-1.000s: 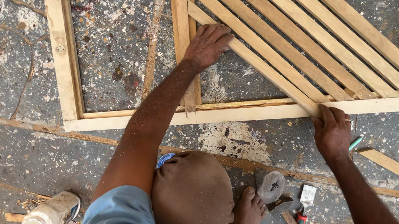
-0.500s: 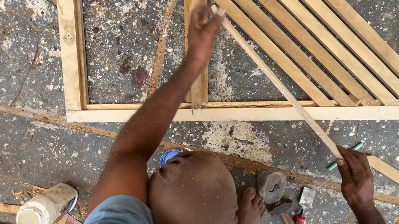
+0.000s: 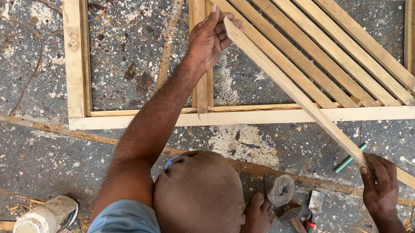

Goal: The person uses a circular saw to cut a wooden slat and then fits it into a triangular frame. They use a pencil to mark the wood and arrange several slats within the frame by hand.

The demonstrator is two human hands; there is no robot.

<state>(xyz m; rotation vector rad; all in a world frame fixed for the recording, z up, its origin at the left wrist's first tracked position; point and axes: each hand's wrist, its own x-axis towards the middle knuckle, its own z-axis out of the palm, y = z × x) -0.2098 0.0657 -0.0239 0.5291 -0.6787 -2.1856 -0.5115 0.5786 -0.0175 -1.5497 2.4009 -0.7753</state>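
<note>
Slat [image 3: 296, 93] lifted above wooden frame [image 3: 250, 114].
Left grip [image 3: 208, 39] clasped its far end; right grip [image 3: 380, 182] clasped near the other.

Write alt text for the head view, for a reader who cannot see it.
Seen from above, a crouching person holds a long wooden slat by both ends, left hand at the far end, right hand nearer, above a slatted wooden frame lying on speckled concrete. A hammer and a white bottle lie nearby.
</note>
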